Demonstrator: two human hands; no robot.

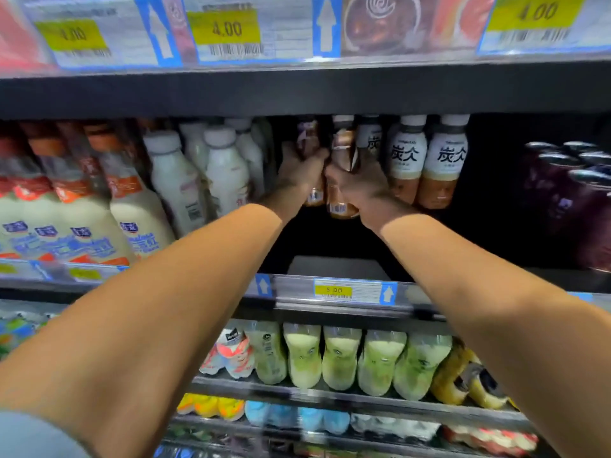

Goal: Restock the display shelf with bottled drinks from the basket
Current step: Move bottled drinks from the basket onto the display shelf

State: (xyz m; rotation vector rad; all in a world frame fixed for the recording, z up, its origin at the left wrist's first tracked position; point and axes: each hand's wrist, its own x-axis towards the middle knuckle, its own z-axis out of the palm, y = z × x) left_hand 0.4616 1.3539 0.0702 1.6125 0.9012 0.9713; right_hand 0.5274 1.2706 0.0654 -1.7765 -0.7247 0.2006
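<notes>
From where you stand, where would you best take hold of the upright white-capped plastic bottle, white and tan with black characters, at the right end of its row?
Probably round the middle of the white-capped bottle, coming from the front and right: dark open space lies to its right, its twin bottle crowds the left, and the black shelf sits close above its cap.

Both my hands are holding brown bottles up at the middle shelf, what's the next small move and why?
Probably set both down upright beside the white-labelled bottles and let go. The left hand grips the darker brown bottle, the right hand the copper-brown bottle. Both look level with that row, over the middle shelf.
</notes>
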